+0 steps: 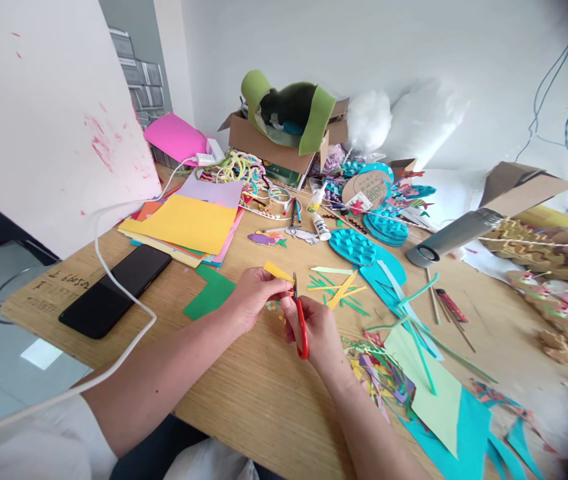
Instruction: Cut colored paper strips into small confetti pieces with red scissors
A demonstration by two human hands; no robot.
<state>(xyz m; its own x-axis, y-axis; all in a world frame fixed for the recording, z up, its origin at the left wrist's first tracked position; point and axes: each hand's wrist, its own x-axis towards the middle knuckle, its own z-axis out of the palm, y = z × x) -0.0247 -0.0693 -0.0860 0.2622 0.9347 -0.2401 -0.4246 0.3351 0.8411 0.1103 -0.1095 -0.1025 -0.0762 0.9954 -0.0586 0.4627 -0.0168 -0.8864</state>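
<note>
My left hand (260, 293) pinches a small yellow paper strip (277, 270) above the middle of the table. Closed round the red handles of the scissors (302, 328) is my right hand (318, 328), and the blades point away from me beside the strip's right end. Small round paper bits (273, 306) lie on the wood under my hands. Just right of them are green and yellow paper strips (344, 291). A green paper piece (211, 293) lies left of my left hand, partly behind my wrist.
A black phone (114, 291) with a white cable across it lies left, near stacked coloured paper (189, 223). Glue bottles (321, 227) stand ahead. Paper scraps (379, 380), teal sheets and a metal flask (454, 237) are right. A cardboard box (269, 152) is at the back.
</note>
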